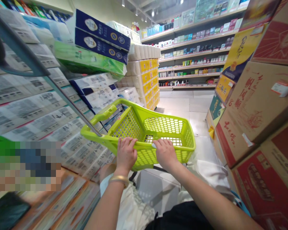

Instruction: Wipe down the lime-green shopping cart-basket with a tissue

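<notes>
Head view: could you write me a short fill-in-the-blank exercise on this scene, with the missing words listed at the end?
1. The left hand and the right hand are on the near rim of a shopping cart coloured yellow-____.
2. A gold-coloured bangle circles the ____ wrist.
3. The number printed on both dark blue packs is ____.
4. The cardboard boxes with large red characters stand on the picture's ____ side.

Missing words: green; left; 10; right.
</notes>
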`<action>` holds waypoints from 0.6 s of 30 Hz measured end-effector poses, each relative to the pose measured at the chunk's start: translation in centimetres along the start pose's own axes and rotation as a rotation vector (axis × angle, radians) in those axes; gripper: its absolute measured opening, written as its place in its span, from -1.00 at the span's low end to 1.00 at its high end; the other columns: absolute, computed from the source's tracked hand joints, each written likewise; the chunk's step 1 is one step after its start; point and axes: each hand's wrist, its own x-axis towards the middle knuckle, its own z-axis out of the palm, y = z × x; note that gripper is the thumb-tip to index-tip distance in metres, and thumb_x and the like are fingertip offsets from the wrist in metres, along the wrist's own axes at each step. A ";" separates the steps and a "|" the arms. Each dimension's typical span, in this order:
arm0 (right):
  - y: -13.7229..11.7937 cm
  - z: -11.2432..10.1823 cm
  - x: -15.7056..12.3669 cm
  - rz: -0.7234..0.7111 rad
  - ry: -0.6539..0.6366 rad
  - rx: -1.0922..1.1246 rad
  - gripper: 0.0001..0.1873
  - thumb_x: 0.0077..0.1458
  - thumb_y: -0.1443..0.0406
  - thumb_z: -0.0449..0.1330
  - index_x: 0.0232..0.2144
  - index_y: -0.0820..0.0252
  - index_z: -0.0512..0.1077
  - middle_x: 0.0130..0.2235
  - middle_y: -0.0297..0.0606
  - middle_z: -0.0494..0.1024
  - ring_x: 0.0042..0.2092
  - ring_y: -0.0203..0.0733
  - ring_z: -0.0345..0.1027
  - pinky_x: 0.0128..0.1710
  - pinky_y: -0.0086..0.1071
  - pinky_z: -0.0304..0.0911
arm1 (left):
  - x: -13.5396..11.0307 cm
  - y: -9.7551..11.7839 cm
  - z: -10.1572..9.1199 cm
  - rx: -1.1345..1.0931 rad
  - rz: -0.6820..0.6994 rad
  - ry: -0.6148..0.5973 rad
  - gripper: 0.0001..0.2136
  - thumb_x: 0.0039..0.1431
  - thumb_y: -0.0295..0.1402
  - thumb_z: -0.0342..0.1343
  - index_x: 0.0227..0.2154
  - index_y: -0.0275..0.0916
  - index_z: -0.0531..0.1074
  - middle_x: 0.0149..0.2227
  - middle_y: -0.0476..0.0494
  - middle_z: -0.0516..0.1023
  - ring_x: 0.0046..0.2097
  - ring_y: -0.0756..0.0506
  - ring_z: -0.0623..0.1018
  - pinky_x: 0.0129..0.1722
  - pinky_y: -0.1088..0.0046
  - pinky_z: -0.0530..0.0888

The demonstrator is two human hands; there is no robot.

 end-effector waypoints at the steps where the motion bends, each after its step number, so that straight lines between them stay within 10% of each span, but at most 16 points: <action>1: 0.4 -0.1 -0.3 0.002 0.002 -0.001 -0.62 0.18 0.44 0.04 0.00 0.13 0.44 -0.12 -0.18 0.53 -0.08 -0.10 0.29 -0.03 -0.27 0.02 | 0.1 -0.2 -0.1 0.003 0.000 -0.010 -0.58 0.02 -0.57 -0.04 -0.05 -0.22 0.46 -0.07 -0.20 0.52 0.12 -0.22 0.40 0.32 0.02 0.09; 18: 0.4 0.1 -0.1 0.008 -0.008 -0.051 -0.61 0.18 0.44 0.03 0.03 0.14 0.42 -0.08 -0.13 0.52 -0.07 -0.11 0.31 -0.02 -0.26 0.06 | -1.6 5.0 2.9 -0.140 0.113 -0.135 -0.30 -0.03 -0.62 -0.02 0.26 -0.30 0.15 0.24 -0.29 0.31 0.36 -0.25 0.12 0.33 0.03 0.18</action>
